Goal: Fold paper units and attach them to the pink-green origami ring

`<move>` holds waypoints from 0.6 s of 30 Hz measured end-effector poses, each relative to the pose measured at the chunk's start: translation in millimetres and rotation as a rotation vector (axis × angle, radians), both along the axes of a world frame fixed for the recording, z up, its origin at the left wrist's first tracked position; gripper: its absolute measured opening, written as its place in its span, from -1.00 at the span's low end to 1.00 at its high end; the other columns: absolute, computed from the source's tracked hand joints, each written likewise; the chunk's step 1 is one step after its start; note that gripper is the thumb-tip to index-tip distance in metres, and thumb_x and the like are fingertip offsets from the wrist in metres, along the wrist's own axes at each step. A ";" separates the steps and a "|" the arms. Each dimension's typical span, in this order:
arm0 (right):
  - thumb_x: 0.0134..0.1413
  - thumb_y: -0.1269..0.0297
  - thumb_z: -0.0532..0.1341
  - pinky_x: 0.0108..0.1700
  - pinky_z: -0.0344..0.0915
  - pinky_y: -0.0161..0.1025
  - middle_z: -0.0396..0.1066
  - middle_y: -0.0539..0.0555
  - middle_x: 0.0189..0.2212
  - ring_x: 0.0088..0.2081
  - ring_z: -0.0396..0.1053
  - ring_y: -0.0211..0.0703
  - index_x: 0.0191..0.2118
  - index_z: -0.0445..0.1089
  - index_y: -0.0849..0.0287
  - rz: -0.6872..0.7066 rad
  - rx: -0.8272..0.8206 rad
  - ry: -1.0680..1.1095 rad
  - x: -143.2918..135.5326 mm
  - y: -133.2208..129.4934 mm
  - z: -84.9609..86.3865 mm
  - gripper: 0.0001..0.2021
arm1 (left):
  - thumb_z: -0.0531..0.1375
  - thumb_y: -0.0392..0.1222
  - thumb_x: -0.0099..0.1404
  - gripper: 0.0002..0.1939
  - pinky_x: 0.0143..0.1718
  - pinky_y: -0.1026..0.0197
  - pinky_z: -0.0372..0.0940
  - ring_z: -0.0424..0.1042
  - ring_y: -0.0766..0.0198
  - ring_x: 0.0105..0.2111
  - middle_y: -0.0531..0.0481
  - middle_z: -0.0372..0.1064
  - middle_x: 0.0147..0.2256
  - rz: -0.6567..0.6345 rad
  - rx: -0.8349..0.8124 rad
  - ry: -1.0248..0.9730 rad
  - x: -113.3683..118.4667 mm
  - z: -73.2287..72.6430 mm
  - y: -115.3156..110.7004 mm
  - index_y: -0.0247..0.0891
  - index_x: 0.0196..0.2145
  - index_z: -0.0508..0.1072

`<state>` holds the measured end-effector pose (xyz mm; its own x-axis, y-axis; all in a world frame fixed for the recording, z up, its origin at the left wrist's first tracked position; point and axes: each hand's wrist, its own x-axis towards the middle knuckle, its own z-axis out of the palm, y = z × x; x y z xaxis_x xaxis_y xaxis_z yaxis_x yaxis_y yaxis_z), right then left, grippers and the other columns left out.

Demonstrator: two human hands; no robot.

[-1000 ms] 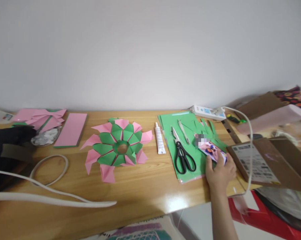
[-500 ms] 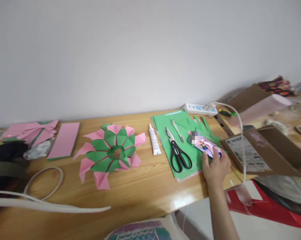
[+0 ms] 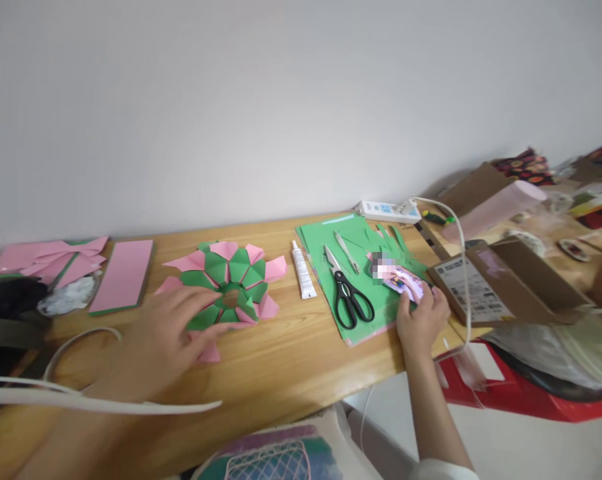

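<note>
A ring of folded green and pink paper lies on the wooden table. Over its lower left part is my left hand, blurred, with thumb and fingers apart; contact with the paper is unclear. At the right, my right hand rests at the lower edge of a phone with a lit screen, its fingers spread along that edge. Under the phone are green sheets, which also bear black-handled scissors and a slim white cutter. A white tube lies between the ring and the sheets.
Pink paper stacks and crumpled white material lie at the left. A white strap crosses the lower left. A power strip with a white cable is at the back; an open cardboard box stands at the right.
My left hand has come into view from the lower left and is over the paper ring. My right hand remains at the phone's edge. The view has shifted slightly.
</note>
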<state>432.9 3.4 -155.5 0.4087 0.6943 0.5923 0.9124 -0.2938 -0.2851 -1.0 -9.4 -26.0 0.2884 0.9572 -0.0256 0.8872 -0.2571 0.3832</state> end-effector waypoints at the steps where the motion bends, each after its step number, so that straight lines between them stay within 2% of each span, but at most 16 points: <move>1: 0.18 0.06 0.02 0.02 0.15 0.24 0.24 0.48 0.04 0.07 0.19 0.32 0.08 0.32 0.35 0.000 -0.003 -0.003 -0.1 -0.3 -0.5 -0.49 | 0.12 0.08 0.28 -0.68 -0.01 -0.03 0.23 0.39 0.00 -0.07 -0.07 0.50 -0.11 -0.037 -0.032 0.024 13.3 -1.7 3.9 -0.16 -0.18 0.49; 3: 0.19 0.07 0.02 0.02 0.16 0.22 0.24 0.48 0.04 0.07 0.19 0.30 0.08 0.32 0.36 0.000 -0.010 -0.010 0.0 -0.9 -1.1 -0.49 | 0.13 0.04 0.25 -0.74 -0.12 0.02 0.25 0.42 0.02 -0.15 -0.07 0.52 -0.19 -0.054 -0.050 0.045 34.8 -1.9 7.8 -0.17 -0.27 0.48; 6: 0.19 0.08 0.02 0.03 0.16 0.20 0.24 0.48 0.04 0.07 0.18 0.29 0.08 0.32 0.38 0.001 -0.021 -0.017 -0.1 -1.5 -1.5 -0.49 | 0.06 0.02 0.30 -0.73 -0.22 0.06 0.23 0.44 0.04 -0.24 -0.08 0.51 -0.31 -0.027 -0.092 0.101 50.5 3.1 9.1 -0.20 -0.35 0.43; 9: 0.19 0.08 0.02 0.03 0.16 0.18 0.24 0.48 0.03 0.06 0.19 0.27 0.07 0.34 0.39 0.007 -0.033 -0.018 -0.3 -1.4 -1.5 -0.50 | 0.04 0.02 0.30 -0.73 -0.31 0.11 0.23 0.48 0.04 -0.29 -0.04 0.50 -0.40 0.059 -0.159 0.114 53.2 9.2 10.5 -0.18 -0.38 0.39; 13: 0.20 0.08 0.03 0.04 0.16 0.17 0.24 0.46 0.03 0.06 0.19 0.27 0.03 0.39 0.37 0.015 -0.045 -0.016 -0.2 -1.3 -1.6 -0.52 | 0.08 0.01 0.27 -0.78 -0.33 0.15 0.26 0.51 0.07 -0.27 0.00 0.54 -0.35 0.101 -0.247 -0.013 51.0 12.5 12.4 -0.15 -0.36 0.41; 18: 0.19 0.09 0.05 0.03 0.17 0.20 0.24 0.42 0.05 0.07 0.19 0.27 0.02 0.42 0.30 0.021 -0.063 -0.015 -0.7 -2.4 -1.7 -0.55 | 0.09 0.11 0.22 -0.71 -0.51 0.24 0.27 0.45 0.26 -0.53 0.07 0.55 -0.22 0.213 -0.401 -0.171 45.0 11.0 14.8 -0.11 -0.29 0.42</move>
<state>432.1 1.1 -157.2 0.3853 0.7388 0.5530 0.9225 -0.2917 -0.2530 44.0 5.4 -15.0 0.1191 0.9199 -0.3736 0.8195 0.1213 0.5600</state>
